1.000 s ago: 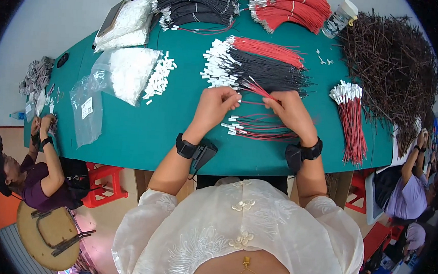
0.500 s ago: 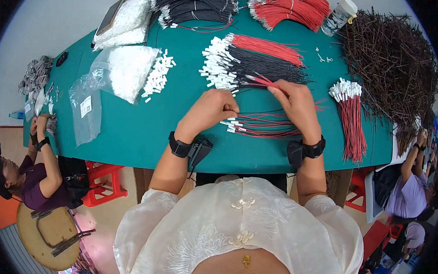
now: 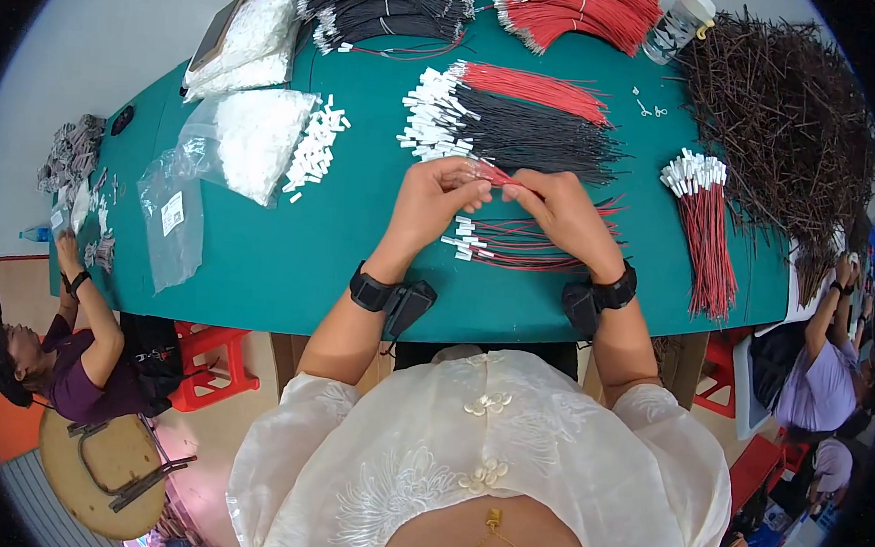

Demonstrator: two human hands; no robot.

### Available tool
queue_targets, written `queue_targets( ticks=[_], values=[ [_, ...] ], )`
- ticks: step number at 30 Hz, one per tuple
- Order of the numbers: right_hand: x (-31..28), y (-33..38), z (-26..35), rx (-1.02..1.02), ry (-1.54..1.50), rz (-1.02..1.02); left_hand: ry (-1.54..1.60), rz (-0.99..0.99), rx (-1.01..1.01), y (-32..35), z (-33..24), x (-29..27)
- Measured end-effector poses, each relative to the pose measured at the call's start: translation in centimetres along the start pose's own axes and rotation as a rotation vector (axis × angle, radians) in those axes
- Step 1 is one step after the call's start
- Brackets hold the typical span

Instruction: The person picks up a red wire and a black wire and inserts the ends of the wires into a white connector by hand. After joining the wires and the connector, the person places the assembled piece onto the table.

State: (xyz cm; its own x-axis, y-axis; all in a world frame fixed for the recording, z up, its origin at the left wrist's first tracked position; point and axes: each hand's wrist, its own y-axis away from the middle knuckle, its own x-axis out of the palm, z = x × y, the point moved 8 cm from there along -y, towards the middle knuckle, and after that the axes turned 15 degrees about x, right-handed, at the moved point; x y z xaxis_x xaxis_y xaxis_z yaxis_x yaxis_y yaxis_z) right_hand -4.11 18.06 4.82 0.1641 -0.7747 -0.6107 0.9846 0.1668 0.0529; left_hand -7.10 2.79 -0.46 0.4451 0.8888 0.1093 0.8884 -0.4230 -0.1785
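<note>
My left hand (image 3: 432, 201) and my right hand (image 3: 563, 213) meet over the middle of the table, fingertips almost touching. Both pinch a few thin red wires (image 3: 500, 177), whose ends are partly hidden by my fingers. Just below my hands lies a loose row of red and black wires with white connectors (image 3: 531, 249). Beyond my fingers rests a pile of black wires (image 3: 541, 134) with white connectors, and a layer of red wires (image 3: 534, 87) sits along its far side.
Loose white connectors (image 3: 317, 151) spill from a clear bag (image 3: 260, 142) at left. A red wire bundle (image 3: 708, 240) lies right, beside a heap of dark brown wires (image 3: 777, 124). Black bundles (image 3: 389, 0), red bundles (image 3: 579, 11) and a bottle (image 3: 678, 28) stand behind. People sit at both sides.
My left hand has moved up and right from the loose row to the red wires. My right hand has shifted slightly left and down, bringing those wires toward it.
</note>
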Motion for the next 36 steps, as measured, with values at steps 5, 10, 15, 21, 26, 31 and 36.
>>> queue_targets(
  ticks=[5, 10, 15, 21, 26, 31, 36],
  values=[
    [-0.4, -0.1, -0.7, 0.085, -0.104, 0.008, 0.079, -0.070, 0.010, -0.2, 0.0, -0.4],
    [0.0, -0.3, -2.2, 0.146, -0.230, -0.002, 0.095, -0.074, -0.011, -0.1, 0.1, -0.5],
    [-0.6, -0.5, -2.8, 0.143, -0.207, -0.117, -0.146, -0.083, 0.008, -0.1, -1.1, -1.3],
    [-2.1, -0.2, -2.7, 0.165, -0.191, -0.278, -0.861, -0.139, 0.374, 0.0, -4.9, -2.8],
    [-2.1, -0.3, -2.5, 0.166, -0.188, -0.288, -1.105, -0.233, 0.585, -0.1, -7.5, -1.6],
    [-1.7, -0.3, -2.6, 0.160, -0.213, -0.269, -1.179, -0.304, 0.649, -1.2, -6.2, -3.3],
    [-1.3, -0.3, -2.6, 0.162, -0.205, -0.252, -1.129, -0.287, 0.628, -1.3, -5.5, -4.3]
  ],
)
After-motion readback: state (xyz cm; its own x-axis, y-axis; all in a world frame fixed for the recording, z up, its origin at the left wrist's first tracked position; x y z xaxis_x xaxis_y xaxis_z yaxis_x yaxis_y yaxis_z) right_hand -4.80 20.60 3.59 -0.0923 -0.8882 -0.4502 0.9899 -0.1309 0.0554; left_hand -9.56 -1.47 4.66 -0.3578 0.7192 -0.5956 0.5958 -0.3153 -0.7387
